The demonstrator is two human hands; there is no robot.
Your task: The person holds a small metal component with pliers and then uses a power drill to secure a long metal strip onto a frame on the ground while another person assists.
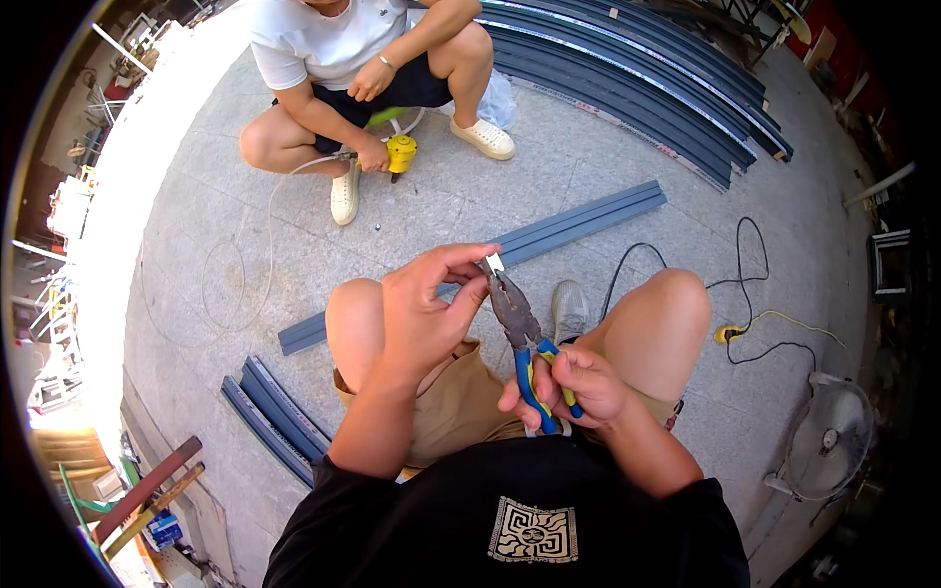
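My right hand [569, 384] grips the blue and yellow handles of a pair of pliers [518, 328]. The plier jaws point up and pinch a small white metal piece [493, 263]. My left hand [426, 304] pinches that same piece between thumb and fingertips, just above my left knee. I am crouching over a long grey metal profile [569, 227] that lies on the paved floor.
A person in a white shirt crouches opposite, holding a yellow power drill [400, 154] with a thin cable. A stack of grey profiles [637, 83] lies at the back right, shorter ones [274, 412] at the lower left. Black cable [745, 284] and a floor fan [828, 441] sit at the right.
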